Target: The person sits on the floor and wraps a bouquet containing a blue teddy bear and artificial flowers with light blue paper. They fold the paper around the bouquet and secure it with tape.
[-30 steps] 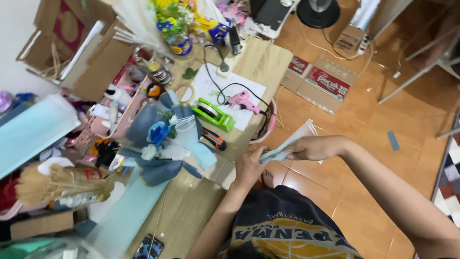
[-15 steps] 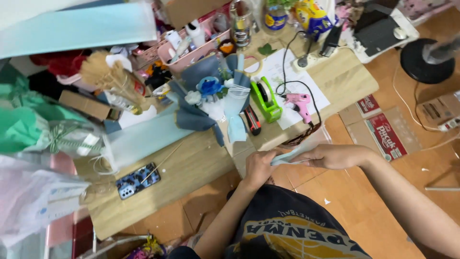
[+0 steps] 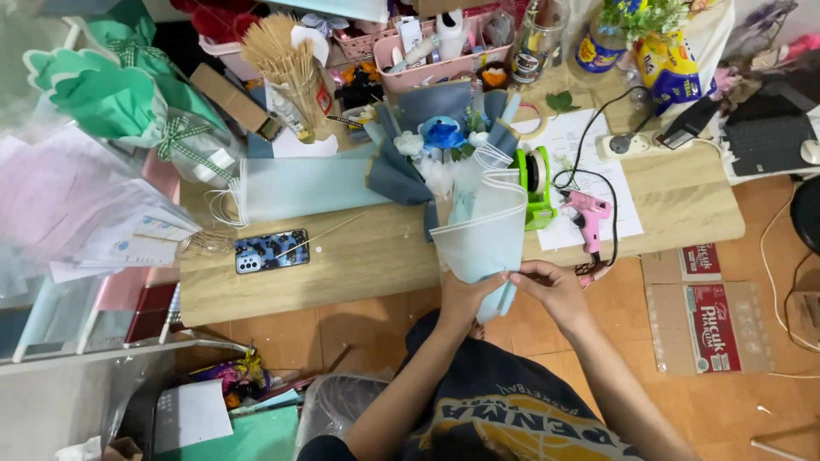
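Now both my hands are on the pale blue wrap sheet (image 3: 483, 243), curled into a cone at the table's (image 3: 683, 209) near edge. Left hand (image 3: 465, 299) is closed round its lower end from the left; right hand (image 3: 555, 290) pinches the same end from the right w/ thumb and fingertips. Half a sec ago the sheet was a narrow folded strip between my hands, out past the table edge; a sec ago it was also a strip, held over the floor. Now it's spread wide and laid up against the bouquet (image 3: 444, 145) of blue and white flowers in dark blue paper, top rim touching it. View shifted too: table sits square across the top now, before it ran slanted. Green tape dispenser (image 3: 536, 183) just right of the cone, pink glue gun (image 3: 589, 218) near my right hand, phone (image 3: 272, 250) well off to the left.
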